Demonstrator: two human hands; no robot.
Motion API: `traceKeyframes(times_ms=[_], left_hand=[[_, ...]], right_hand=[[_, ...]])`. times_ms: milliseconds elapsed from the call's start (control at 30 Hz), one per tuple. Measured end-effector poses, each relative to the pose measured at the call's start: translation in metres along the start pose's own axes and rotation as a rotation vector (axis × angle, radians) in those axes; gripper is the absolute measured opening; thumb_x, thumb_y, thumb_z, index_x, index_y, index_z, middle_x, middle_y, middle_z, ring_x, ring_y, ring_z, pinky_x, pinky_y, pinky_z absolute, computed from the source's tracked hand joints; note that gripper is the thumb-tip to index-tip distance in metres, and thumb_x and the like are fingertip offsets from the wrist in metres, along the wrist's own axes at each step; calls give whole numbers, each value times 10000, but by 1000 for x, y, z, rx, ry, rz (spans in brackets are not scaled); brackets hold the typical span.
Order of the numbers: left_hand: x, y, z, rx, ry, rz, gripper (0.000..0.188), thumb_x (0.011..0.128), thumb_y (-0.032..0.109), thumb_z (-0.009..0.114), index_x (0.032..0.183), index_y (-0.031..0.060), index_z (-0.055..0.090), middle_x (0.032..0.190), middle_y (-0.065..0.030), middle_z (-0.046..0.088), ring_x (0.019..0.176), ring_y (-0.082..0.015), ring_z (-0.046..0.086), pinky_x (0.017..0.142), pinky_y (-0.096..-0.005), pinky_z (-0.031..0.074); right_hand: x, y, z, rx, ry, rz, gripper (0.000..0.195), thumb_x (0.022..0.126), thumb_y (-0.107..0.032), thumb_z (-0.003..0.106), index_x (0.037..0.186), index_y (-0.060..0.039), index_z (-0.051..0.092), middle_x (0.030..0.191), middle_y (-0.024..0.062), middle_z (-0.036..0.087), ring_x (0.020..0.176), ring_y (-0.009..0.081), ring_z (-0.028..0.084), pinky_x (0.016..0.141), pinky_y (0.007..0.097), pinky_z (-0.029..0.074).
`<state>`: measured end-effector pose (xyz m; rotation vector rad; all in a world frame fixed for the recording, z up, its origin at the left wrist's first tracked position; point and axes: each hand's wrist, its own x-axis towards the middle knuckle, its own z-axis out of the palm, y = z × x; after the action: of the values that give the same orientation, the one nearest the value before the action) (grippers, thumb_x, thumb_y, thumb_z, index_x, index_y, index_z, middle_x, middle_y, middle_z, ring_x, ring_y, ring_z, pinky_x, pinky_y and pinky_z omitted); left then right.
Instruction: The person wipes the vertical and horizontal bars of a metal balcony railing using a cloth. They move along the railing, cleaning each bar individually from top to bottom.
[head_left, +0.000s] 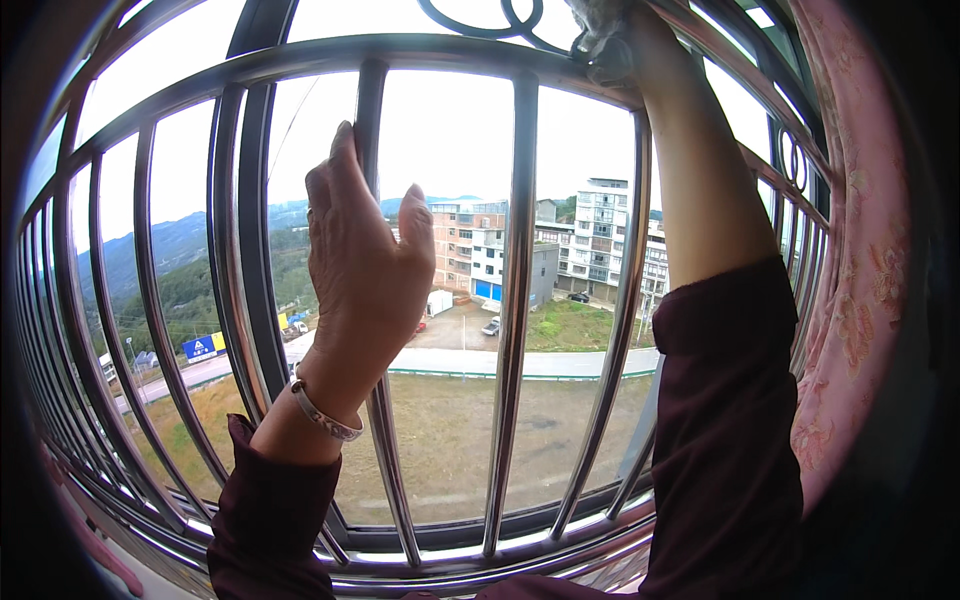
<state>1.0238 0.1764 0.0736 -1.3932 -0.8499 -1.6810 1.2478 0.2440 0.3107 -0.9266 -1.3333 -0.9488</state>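
My left hand (367, 247), with a silver bracelet (322, 416) at its wrist, is raised beside a vertical metal bar (370, 127) of the window guard. Its thumb stands apart from the fingers, and it holds nothing that shows. Higher up, at the top right, my right hand (619, 34) is at the upper rail (450, 51) with a crumpled greyish cloth (600, 22) at its fingers. The picture's upper edge cuts that hand off, and its grip on the cloth is partly hidden. Curled metal ornaments (487, 31) rise above the rail near the cloth.
Vertical bars of the guard curve around both sides, before a dark window frame (259, 202). A pink patterned curtain (859, 300) hangs at the right. Along the bottom run shiny horizontal rails (465, 574). Beyond the window lie a road, buildings, grass and hills.
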Motion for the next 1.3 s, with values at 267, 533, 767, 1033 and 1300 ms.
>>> traceKeyframes(times_ms=[267,533,767,1033,1300], left_hand=[[-12,71,26,-237,-98,194,775,864,76,594,1443,-28,89,1401,-307,259,1333,-397,314,1063,-451,355],[-6,76,29,-1063,-517,-590,570,970,78,392,1429,-96,101,1390,-325,322,1308,-379,361,1085,-411,314],[-19,70,42,-1009,-422,-443,492,993,111,376,1393,-116,204,1361,-310,373,1285,-370,394,1071,-396,332],[-24,65,42,-1023,-404,-493,319,1007,144,400,1302,24,372,955,-76,471,718,-99,470,600,-207,427],[-22,64,42,-1121,-447,-526,305,1010,154,400,1299,54,406,831,-8,469,607,-35,462,509,-178,436]], right_hand=[[17,-2,-9,-52,-61,69,292,829,-223,575,1011,-10,659,941,220,662,884,334,652,719,425,509],[-35,9,-41,-102,-182,-520,201,636,-127,700,822,-57,724,838,183,676,793,302,671,714,381,530],[-51,-44,-50,-293,-203,-33,273,802,-230,583,768,29,663,811,180,668,807,248,678,674,368,558],[-106,-85,-70,374,-42,-290,116,824,-128,576,853,-25,621,786,124,632,727,227,646,650,271,510],[-81,7,-29,1035,-16,-707,120,800,-97,597,746,10,605,671,133,607,599,204,616,529,294,491]])
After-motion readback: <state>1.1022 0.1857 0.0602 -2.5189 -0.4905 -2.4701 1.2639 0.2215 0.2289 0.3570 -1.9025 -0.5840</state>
